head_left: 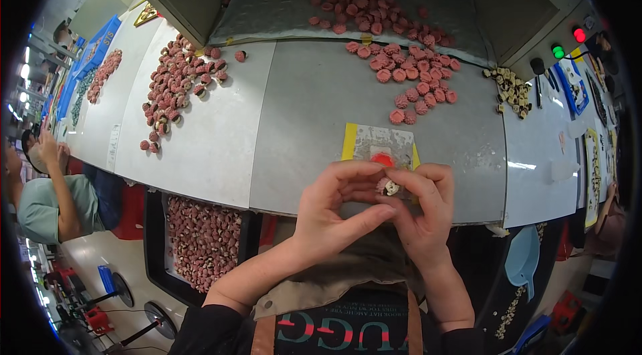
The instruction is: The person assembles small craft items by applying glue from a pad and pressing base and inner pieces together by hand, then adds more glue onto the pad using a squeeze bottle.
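Observation:
Just over the table's front edge, both my hands are closed around a small pink bumpy piece with a cream and black face [389,187]. My right hand [428,211] pinches it between thumb and fingers. On its other side, the curled fingers of my left hand [334,204] meet it, with the thumb below. Behind my fingers is a small plate with yellow edges [384,136], bearing a red spot [382,159] that my fingertips partly cover. Loose pink bumpy caps [414,77] lie on the grey table beyond the plate.
More pink caps [364,7] are heaped inside the open box at the back. Pink-and-cream pieces cover the left [177,81]; cream-and-black ones [511,93] lie right. A black crate [155,248] stands below left, a blue dustpan [521,255] below right. Another person [60,201] sits far left.

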